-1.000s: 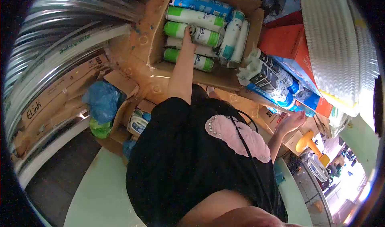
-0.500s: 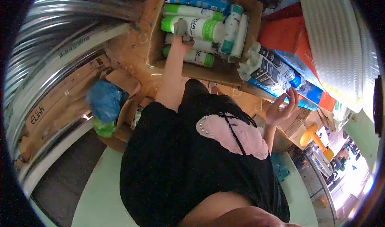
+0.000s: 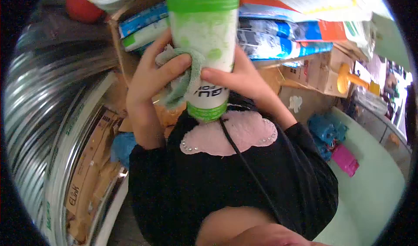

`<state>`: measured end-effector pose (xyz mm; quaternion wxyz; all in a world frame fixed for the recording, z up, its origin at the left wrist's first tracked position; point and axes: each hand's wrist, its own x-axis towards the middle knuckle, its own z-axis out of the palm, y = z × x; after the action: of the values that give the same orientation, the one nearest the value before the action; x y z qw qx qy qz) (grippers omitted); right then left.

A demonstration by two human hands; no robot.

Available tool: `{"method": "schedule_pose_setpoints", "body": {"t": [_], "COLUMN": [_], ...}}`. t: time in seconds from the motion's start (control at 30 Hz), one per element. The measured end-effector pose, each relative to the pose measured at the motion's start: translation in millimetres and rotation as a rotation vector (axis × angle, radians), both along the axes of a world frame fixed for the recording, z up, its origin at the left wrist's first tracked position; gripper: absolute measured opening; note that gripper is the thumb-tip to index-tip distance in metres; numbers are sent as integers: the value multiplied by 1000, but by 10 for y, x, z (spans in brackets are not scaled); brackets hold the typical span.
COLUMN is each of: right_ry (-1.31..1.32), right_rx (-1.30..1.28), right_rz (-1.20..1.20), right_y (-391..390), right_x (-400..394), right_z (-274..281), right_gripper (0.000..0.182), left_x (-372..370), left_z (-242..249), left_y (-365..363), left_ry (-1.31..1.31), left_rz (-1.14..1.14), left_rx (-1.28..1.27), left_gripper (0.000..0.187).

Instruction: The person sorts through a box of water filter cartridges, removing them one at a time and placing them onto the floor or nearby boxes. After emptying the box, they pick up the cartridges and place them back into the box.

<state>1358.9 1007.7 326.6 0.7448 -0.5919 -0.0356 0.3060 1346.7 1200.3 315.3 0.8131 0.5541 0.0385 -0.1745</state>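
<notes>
A white roll with green ends and dark lettering [image 3: 202, 33] is held up in front of my chest, its far end out of the frame at the top. My left hand [image 3: 148, 76] presses a grey-green cloth [image 3: 194, 70] against the roll's left side, thumb over the cloth. My right hand [image 3: 244, 78] grips the roll's right side, its thumb across the front and the other fingers hidden behind. Past the roll is a cardboard box [image 3: 116, 39], where a blue package [image 3: 141, 20] and a green-and-white one [image 3: 146, 35] show at the left.
Clear ribbed hoses [image 3: 48, 111] and a flat carton marked ELink [image 3: 87, 167] line the left. Blue-and-black packages [image 3: 270, 39] lie at the right, with a yellow tool [image 3: 348, 78] beyond. A blue plastic bag [image 3: 324, 130] and a pink item [image 3: 345, 160] rest on a pale green surface [image 3: 370, 189].
A green-and-white roll has come out of the box and up to my chest. My right hand has moved in from the right and closed on it; my left still holds the cloth.
</notes>
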Motion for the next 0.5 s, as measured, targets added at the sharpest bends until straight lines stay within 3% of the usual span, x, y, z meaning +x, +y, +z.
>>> {"method": "schedule_pose_setpoints", "body": {"t": [0.03, 0.13, 0.17, 0.2, 0.27, 0.3, 0.37, 0.4, 0.5], "right_ry": [-12, -59, -121, -312, -358, -213, -26, -41, 134], "right_rx": [-37, -10, -11, -269, -268, 6, -187, -128, -181], "right_rz": [-44, -315, -397, -504, -831, -1046, -1217, -1277, -1341], "right_y": [-185, -834, -1115, -1500, -1873, -1931, -2080, -2250, -3004], "right_x": [-14, -266, -397, -589, -780, -806, -696, -670, -695], "right_z": [10, -100, -215, -493, -601, -469, -258, -337, -1027], "right_gripper": [75, 70, 68, 64, 56, 51, 54, 54, 53], "left_x": [54, 197, 225, 233, 246, 268, 287, 293, 245], "left_z": [78, 164, 135, 75, 26, -36, -198, -227, -246], "left_y": [-83, -168, -130, -54, -82, -104, -104, -138, -117], "left_ry": [-130, -205, -214, -147, -67, -70, -11, -16, 18], "left_rz": [12, -51, -68, -63, 12, -4, 146, 130, 253], "left_rx": [122, 173, 169, 215, 309, 309, 403, 404, 450], "left_gripper": [46, 37, 37, 33, 27, 27, 26, 26, 26]}}
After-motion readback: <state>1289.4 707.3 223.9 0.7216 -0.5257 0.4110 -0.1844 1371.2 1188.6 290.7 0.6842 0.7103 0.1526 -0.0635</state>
